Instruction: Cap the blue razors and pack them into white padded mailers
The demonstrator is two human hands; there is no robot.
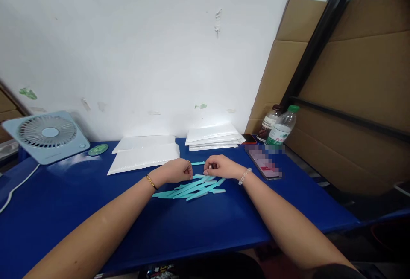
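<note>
Head view, looking down along both bare forearms onto a blue worktop (64, 202). Near its middle, left hand (174, 170) and right hand (221, 167) close together, knuckles up, fingers of both curled shut. Between them one teal strip (197, 163), held level and crosswise, pinched at its left end by the left fingers and at its right end by the right fingers; only the short middle stretch in sight.

Just below the hands, on the near side, a loose heap (192, 188) of more such strips, lying flat on the worktop, crossing one another, mostly slanted from lower left to upper right. A gold bangle (150, 181) on the left wrist, a bead bracelet (245, 175) on the right.

Behind the left hand, two white padded envelopes (144, 155), overlapping, flat. Behind the right hand, against the wall, a neat stack of white envelopes (213, 136).

Far left, a pale blue fan (48, 136), tilted back, with a white cable (16, 187) trailing off the left edge. Just right of it, a small green disc (98, 149).

To the right of the right hand, a phone (264, 164) face up, its screen blurred. Beyond that, two bottles (282, 127) standing side by side in the corner, one green-capped, one dark-capped. Sheets of brown cardboard (352, 78) leaning upright along the right side.
</note>
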